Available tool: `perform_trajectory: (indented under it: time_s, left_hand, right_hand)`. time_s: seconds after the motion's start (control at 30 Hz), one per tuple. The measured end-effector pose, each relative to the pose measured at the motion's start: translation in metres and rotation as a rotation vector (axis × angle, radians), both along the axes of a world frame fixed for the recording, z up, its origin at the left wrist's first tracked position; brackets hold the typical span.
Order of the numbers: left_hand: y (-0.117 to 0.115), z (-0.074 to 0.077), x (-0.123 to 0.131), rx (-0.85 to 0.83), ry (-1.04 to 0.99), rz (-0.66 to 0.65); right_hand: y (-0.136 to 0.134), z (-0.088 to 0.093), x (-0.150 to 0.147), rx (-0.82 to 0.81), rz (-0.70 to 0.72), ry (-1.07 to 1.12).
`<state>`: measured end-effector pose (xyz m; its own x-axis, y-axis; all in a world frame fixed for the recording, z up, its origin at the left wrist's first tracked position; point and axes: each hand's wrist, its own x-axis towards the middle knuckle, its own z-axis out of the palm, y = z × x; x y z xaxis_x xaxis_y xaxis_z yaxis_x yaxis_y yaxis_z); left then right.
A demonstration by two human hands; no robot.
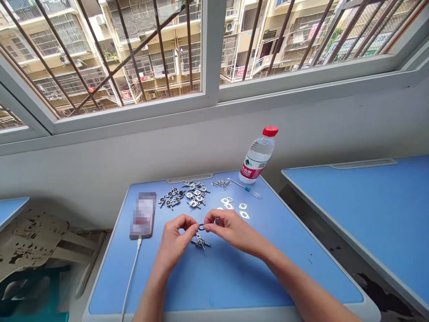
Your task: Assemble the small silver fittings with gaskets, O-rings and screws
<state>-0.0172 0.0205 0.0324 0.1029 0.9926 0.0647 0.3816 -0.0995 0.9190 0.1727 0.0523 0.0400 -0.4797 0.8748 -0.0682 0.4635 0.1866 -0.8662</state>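
Between the fingertips of my left hand (180, 235) and my right hand (228, 228) is a small black rubber ring (201, 226). Each hand pinches one side of it, just above the desk. Right below the ring lies a metal fitting (200, 242) with short side stubs, touched by neither hand. Flat metal gaskets with a centre hole (244, 214) lie beyond my right hand, some partly hidden behind it. Farther back, a pile of similar metal fittings (196, 195) sits beside a second group with dark rings in them (171, 197).
Small metal screws (221, 183) and a blue pen (247, 189) lie at the back of the blue desk (268, 277). A water bottle (257, 158) with a red cap stands at the back right. On the left, a phone (143, 215) has a white cable (131, 273) running to the front edge.
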Motion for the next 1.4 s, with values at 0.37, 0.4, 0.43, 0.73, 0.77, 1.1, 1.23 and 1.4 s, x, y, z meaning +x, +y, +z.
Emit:
perform_trajectory:
  time_s: [0.37, 0.4, 0.43, 0.73, 0.77, 1.1, 1.23, 1.4]
  left_hand:
    - [0.003, -0.011, -0.006, 0.016, 0.304, -0.041]
    - [0.003, -0.012, -0.006, 0.007, 0.329, -0.056]
    - [0.003, -0.012, -0.005, -0.001, 0.354, -0.072]
    - [0.002, -0.011, -0.002, -0.012, 0.485, -0.185]
    - [0.002, -0.012, -0.002, -0.015, 0.495, -0.192]
    - [-0.002, -0.006, -0.001, -0.047, 0.608, -0.249]
    - [-0.008, -0.001, -0.001, -0.055, 0.648, -0.293]
    - [-0.012, 0.002, 0.001, -0.079, 0.69, -0.317]
  right_hand:
    - [-0.005, 0.0, 0.003, 0.085, 0.343, -0.357]
    - [-0.006, -0.001, 0.001, 0.096, 0.349, -0.374]
    - [-0.007, -0.003, 0.0, 0.104, 0.35, -0.386]
    - [-0.006, -0.01, -0.006, 0.126, 0.279, -0.423]
    - [-0.005, -0.01, -0.007, 0.115, 0.263, -0.42]
    - [-0.001, -0.011, -0.012, 0.065, 0.164, -0.371]
    - [-0.001, -0.014, -0.014, 0.06, 0.144, -0.397]
    - [0.0, -0.014, -0.011, 0.092, 0.112, -0.427]
